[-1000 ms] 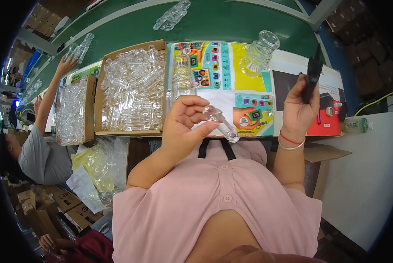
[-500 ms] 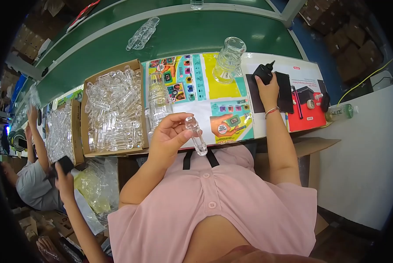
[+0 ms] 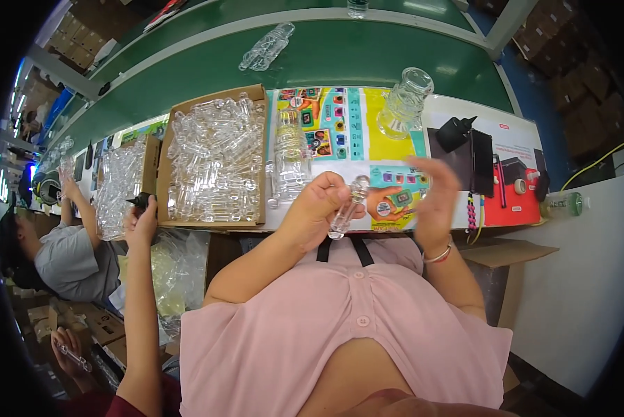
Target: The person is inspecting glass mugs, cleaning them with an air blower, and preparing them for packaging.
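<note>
The tube (image 3: 345, 208) in your left hand (image 3: 315, 208) is clear, glossy plastic or glass; which one cannot be told. The box (image 3: 214, 160) beside it is matt brown cardboard, filled with the same clear, shiny pieces. The sheet (image 3: 339, 132) under your hands is smooth printed paper in bright colours. The jar (image 3: 403, 104) standing on it is clear and ribbed. Beyond lies a smooth matt green belt (image 3: 339, 59). Your shirt (image 3: 339, 326) is soft pink cloth with plain buttons.

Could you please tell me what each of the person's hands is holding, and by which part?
The left hand pinches a clear glass tube around its upper-middle section. The right hand is open and holds nothing.
</note>
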Demonstrator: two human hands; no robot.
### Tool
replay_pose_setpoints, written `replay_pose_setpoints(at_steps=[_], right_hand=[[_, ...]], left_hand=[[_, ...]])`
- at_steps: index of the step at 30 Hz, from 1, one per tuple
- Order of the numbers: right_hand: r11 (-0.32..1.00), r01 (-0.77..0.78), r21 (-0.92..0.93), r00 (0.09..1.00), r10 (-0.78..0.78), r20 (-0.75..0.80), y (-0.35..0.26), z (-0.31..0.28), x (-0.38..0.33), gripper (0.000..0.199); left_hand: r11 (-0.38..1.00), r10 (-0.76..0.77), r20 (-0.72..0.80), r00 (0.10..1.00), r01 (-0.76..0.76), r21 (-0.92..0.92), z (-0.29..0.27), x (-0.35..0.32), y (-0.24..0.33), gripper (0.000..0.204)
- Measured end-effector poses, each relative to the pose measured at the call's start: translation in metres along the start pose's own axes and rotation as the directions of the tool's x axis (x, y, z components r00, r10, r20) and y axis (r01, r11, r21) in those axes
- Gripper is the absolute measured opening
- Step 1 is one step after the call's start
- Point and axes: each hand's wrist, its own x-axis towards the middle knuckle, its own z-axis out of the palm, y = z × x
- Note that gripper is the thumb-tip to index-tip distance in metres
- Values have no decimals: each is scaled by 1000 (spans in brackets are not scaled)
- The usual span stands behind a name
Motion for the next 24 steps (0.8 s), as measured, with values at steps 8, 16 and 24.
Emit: replay_pose_setpoints(at_steps=[8,16,24], right_hand=[[633,-644,430,762,582,284,9,49,5,32],[40,-710,703,413,833,369,87,95,-2,20],[171,-639,750,455,870,190,62,96,-8,24]], left_hand=[[98,599,253,759,-383,918,-18,-7,14,24],[-622,592,260,763,228,749,-56,-3,27,42],[-489,537,390,748,-101,866,-53,6,4,37]])
